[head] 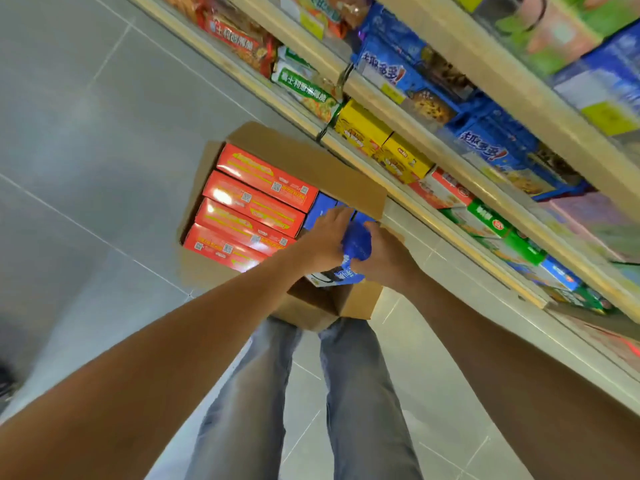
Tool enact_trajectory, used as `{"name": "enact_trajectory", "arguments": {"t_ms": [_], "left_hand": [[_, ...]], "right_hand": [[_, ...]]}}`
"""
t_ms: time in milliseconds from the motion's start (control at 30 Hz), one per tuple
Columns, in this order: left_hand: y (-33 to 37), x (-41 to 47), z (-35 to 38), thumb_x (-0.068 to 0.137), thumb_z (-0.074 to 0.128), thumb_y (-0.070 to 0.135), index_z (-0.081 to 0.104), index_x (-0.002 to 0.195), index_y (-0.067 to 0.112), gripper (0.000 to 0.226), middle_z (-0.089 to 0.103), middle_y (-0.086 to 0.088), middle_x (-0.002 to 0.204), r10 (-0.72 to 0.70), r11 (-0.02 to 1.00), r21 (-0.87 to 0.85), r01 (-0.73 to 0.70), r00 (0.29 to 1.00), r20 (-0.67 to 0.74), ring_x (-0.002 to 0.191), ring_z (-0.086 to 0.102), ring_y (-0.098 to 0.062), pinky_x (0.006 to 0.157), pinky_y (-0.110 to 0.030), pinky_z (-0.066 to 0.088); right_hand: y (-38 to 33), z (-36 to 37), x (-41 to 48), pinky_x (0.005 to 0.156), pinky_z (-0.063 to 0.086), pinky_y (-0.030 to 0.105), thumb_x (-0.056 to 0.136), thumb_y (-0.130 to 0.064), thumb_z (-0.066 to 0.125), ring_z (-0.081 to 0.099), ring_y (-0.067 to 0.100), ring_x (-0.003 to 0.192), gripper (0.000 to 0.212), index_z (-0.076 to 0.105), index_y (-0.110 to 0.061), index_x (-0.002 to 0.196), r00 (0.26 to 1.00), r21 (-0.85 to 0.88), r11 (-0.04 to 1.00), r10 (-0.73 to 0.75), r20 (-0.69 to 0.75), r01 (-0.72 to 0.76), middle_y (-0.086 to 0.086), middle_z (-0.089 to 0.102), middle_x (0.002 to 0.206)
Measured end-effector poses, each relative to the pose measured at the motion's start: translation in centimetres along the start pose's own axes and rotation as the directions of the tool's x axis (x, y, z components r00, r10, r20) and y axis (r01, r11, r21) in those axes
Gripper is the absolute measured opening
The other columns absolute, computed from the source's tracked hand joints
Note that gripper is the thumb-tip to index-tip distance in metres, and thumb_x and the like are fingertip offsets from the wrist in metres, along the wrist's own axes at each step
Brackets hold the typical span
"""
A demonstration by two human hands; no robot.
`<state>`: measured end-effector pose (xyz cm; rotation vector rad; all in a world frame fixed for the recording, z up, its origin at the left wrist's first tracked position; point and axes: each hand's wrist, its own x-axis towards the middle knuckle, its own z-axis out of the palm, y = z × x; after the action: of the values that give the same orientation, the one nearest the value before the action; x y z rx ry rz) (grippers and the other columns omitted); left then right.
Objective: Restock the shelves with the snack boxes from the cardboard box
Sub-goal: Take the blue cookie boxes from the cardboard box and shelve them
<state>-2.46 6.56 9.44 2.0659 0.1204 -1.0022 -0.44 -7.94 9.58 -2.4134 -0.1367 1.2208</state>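
Reaching down with both arms, the person has the hands closed in around a blue snack box (355, 249), and it sits tilted between them, its white-and-black printed end turned back toward the body. The right hand (384, 258) is wrapped round the box's right side, fingers curled onto it. The left hand (325, 237) lies against the box's left side with the fingers stretched forward and only slightly bent; motion blur smears the contact, so I cannot tell whether that hand truly grips or just presses.

Directly under both hands is the open cardboard box (304, 157), standing on the grey tiled floor (86, 133) with its flaps folded out. Just beyond the left hand's fingertips, more blue boxes (320, 207) stand in the carton. Left of the left hand, a row of four red snack boxes (256, 202) fills the rest of it, packed side by side.

Beyond and to the right of the right hand run the shelves (502, 74), loaded with packets. Yellow boxes (381, 143) sit on the low shelf ahead of the hands. Beneath the forearms, legs in grey jeans (363, 393) stand just behind the carton.
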Motion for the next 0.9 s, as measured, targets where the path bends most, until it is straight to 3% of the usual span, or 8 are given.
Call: {"name": "enact_trajectory", "arguments": {"t_ms": [100,233,367,500,600,700,800,900], "left_hand": [[2.9,-2.4,-2.7,0.086,0.052,-0.001,0.011,0.15,0.009,0.076,0.007,-0.012,0.157,0.111,0.969,0.221,-0.109,0.994,0.005,0.141,0.018,-0.033,0.11,-0.042,0.031],[7.9,-7.2,-8.1,0.082,0.063,0.008,0.031,0.142,0.007,0.069,0.03,-0.015,0.147,0.299,0.893,0.364,-0.265,0.953,-0.04,0.129,0.038,-0.033,0.103,-0.036,0.033],[13.2,-11.9,-14.4,0.084,0.066,0.021,0.037,0.137,0.006,0.063,0.043,-0.013,0.131,0.338,0.835,0.48,-0.27,0.939,-0.06,0.117,0.049,-0.03,0.086,-0.031,0.037],[18.4,-16.6,-19.4,0.084,0.069,0.026,0.036,0.138,0.005,0.067,0.044,-0.015,0.131,0.405,0.775,0.546,-0.318,0.913,-0.043,0.115,0.05,-0.03,0.085,-0.028,0.036],[22.7,-20.4,-23.0,0.08,0.072,0.033,0.046,0.127,0.006,0.06,0.05,-0.013,0.119,0.418,0.712,0.632,-0.306,0.908,-0.031,0.106,0.053,-0.03,0.081,-0.032,0.039],[27.4,-23.6,-26.7,0.073,0.078,0.036,0.051,0.112,0.008,0.055,0.056,-0.009,0.105,0.451,0.687,0.647,-0.33,0.892,-0.023,0.092,0.058,-0.029,0.074,-0.035,0.045],[32.7,-27.8,-30.1,0.077,0.076,0.03,0.044,0.101,0.011,0.044,0.053,0.002,0.089,0.435,0.692,0.638,-0.339,0.9,0.007,0.084,0.053,-0.021,0.069,-0.031,0.039],[37.7,-33.2,-33.3,0.082,0.069,0.041,0.044,0.102,0.017,0.039,0.049,0.005,0.086,0.504,0.667,0.648,-0.369,0.863,-0.027,0.08,0.05,-0.02,0.068,-0.03,0.038]], "right_hand": [[-2.9,-3.1,-2.4,0.086,0.049,0.041,0.073,-0.021,0.073,0.058,0.028,0.104,0.056,0.048,-0.009,0.122,0.998,0.035,0.998,-0.053,-0.042,0.054,0.011,0.06,0.112],[-7.2,-8.2,-7.0,0.08,0.051,0.043,0.072,-0.024,0.074,0.059,0.03,0.097,0.054,0.047,-0.009,0.116,0.985,0.027,0.992,-0.122,-0.122,0.126,0.01,0.058,0.106],[-12.0,-14.5,-12.4,0.084,0.051,0.044,0.077,-0.027,0.073,0.059,0.029,0.101,0.067,0.04,-0.01,0.133,0.968,0.051,0.981,-0.176,-0.178,0.188,0.01,0.055,0.119],[-16.6,-20.4,-17.8,0.086,0.051,0.04,0.081,-0.031,0.072,0.057,0.024,0.107,0.073,0.034,-0.015,0.141,0.948,0.083,0.96,-0.245,-0.204,0.267,0.006,0.047,0.134],[-20.1,-24.7,-22.3,0.082,0.052,0.039,0.082,-0.034,0.07,0.059,0.021,0.1,0.074,0.032,-0.015,0.142,0.929,0.051,0.95,-0.289,-0.23,0.308,0.003,0.047,0.131],[-23.2,-28.7,-26.3,0.083,0.052,0.037,0.078,-0.034,0.074,0.06,0.02,0.096,0.066,0.042,-0.015,0.133,0.882,0.017,0.934,-0.33,-0.336,0.356,0.005,0.054,0.125],[-25.8,-32.3,-31.3,0.076,0.045,0.024,0.08,-0.027,0.075,0.058,0.022,0.109,0.061,0.045,-0.011,0.13,0.823,0.044,0.904,-0.367,-0.433,0.426,0.003,0.054,0.122],[-28.0,-36.2,-36.5,0.079,0.043,0.025,0.081,-0.034,0.073,0.05,0.018,0.118,0.062,0.044,-0.013,0.132,0.762,0.092,0.853,-0.404,-0.506,0.513,0.006,0.046,0.137]]}}
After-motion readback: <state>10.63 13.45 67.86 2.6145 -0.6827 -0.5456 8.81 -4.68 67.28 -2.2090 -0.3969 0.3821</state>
